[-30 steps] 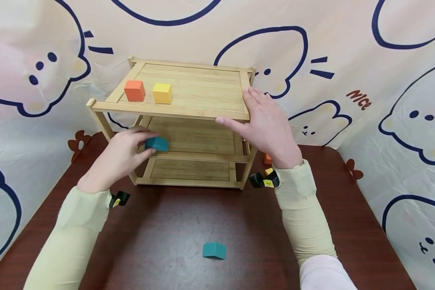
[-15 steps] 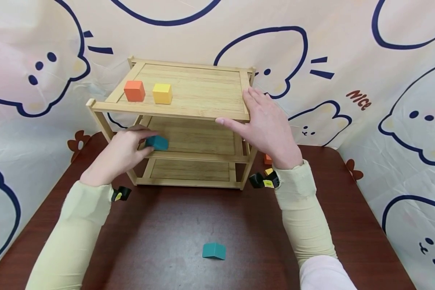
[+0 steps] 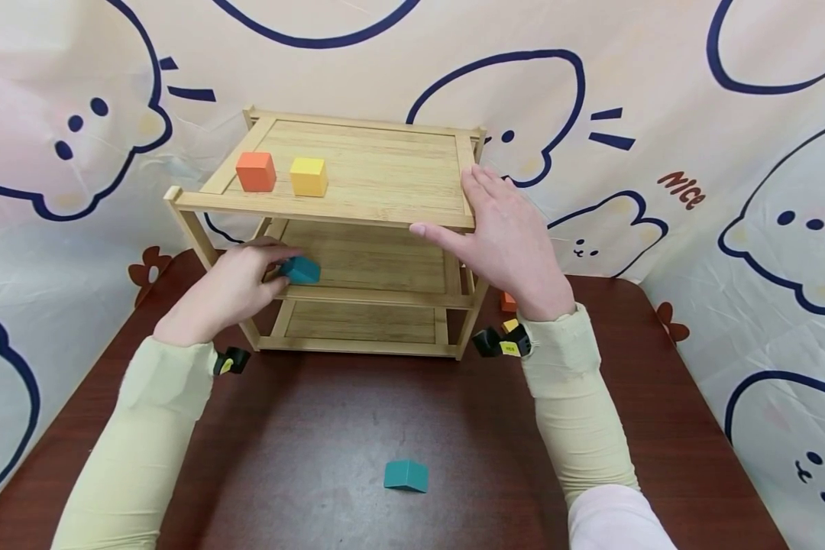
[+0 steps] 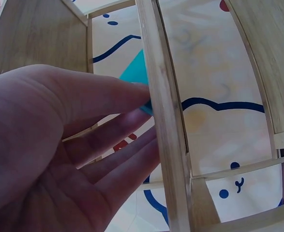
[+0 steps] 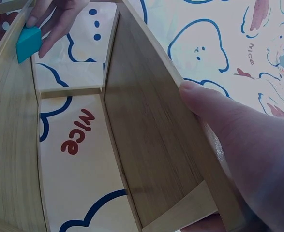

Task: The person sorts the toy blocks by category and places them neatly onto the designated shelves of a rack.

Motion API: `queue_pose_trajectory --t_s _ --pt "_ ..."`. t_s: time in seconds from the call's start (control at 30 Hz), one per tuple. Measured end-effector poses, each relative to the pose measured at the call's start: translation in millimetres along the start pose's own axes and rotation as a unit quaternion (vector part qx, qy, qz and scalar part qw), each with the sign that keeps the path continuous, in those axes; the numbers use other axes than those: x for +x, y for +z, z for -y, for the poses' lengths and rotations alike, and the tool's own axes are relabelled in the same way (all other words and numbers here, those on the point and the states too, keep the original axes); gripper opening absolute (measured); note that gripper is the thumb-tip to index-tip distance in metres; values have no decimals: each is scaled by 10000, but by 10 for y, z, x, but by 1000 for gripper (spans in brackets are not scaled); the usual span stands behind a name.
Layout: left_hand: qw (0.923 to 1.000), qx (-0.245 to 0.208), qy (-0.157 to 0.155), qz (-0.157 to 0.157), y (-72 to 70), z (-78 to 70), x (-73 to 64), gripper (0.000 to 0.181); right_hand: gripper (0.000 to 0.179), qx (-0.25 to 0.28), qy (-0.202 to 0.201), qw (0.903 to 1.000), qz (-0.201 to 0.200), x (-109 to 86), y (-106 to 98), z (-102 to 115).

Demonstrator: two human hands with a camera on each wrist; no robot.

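Note:
My left hand (image 3: 228, 294) reaches into the left side of a three-tier wooden shelf (image 3: 392, 164). Between its thumb and fingers it pinches a teal block (image 3: 304, 270), just over the front left of the middle tier. The left wrist view shows part of this teal block (image 4: 136, 70) behind the thumb; a wooden rail hides the rest. On the shelf's right side, my right hand (image 3: 512, 233) rests with straight fingers over the top edge, its thumb along the front rail. An orange cube (image 3: 256, 172) and a yellow cube (image 3: 308, 177) sit side by side at the top tier's front left.
Another teal block (image 3: 406, 475) lies on the dark wooden table (image 3: 330, 412), in front of the shelf. Right of the shelf, an orange block (image 3: 508, 302) and a yellow one (image 3: 510, 325) show partly behind my right wrist. A cartoon-printed cloth (image 3: 742, 69) encloses the table.
My left hand has shifted slightly to the right and forward, and the teal block in its fingers has turned a little. My right hand stays where it was.

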State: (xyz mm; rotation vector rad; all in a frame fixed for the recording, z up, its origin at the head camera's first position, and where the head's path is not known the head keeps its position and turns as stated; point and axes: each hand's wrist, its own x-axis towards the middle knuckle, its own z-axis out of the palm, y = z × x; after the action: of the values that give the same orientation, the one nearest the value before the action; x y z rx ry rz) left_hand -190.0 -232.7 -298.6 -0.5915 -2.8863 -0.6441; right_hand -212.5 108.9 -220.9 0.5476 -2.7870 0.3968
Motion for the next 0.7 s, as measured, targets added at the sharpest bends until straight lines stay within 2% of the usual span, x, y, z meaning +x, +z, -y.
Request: queue_pose_trajectory --t_s 0.23,0.43,0.7 --pt "9998 -61 -180 -13 -32 -45 -15 51 111 -14 10 10000 18 0 3 -2" --pt "9996 -128 64 -242 -44 -104 -88 55 111 -16 -36 10000 -33 9 0 -9" --pt "9973 -160 313 -651 35 -200 -243 51 111 -9 -59 10000 -71 9 4 -14"
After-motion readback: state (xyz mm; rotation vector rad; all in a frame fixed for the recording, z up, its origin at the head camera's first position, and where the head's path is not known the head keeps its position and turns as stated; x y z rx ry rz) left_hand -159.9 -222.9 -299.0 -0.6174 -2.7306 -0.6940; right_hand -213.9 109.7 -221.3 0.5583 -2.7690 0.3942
